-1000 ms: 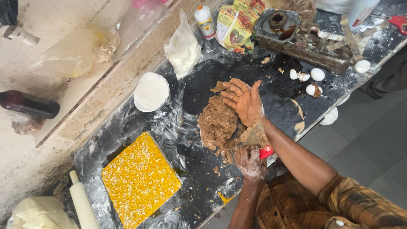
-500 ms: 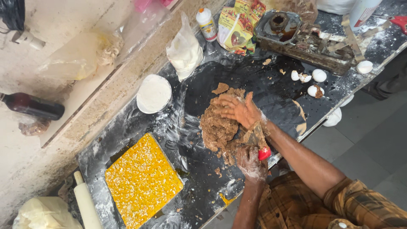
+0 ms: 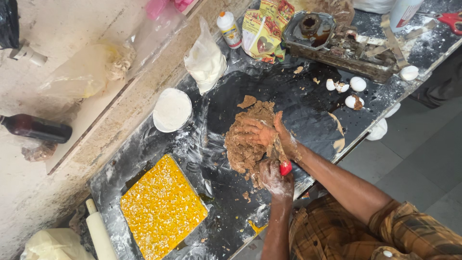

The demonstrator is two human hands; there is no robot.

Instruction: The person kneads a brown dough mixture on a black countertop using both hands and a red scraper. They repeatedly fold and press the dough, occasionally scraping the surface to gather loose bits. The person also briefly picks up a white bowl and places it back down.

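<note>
Pressing flat with spread fingers, the right hand lies on the brown dough at the desk's centre; at six o'clock, the left hand grips a red-handled scraper.

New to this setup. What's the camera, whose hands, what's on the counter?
There is one view, from a camera worn on the person's head, looking down. No machine: both hands are the person's own. The right hand presses flat on a brown crumbly dough mass. The left hand grips a red-handled tool, whose blade is hidden. They work on a black floured countertop. On it lie a square yellow crumb-topped slab, a white round flour bowl, a pale wooden rolling pin, white eggs with broken shells, and a clear bag of white flour.
</note>
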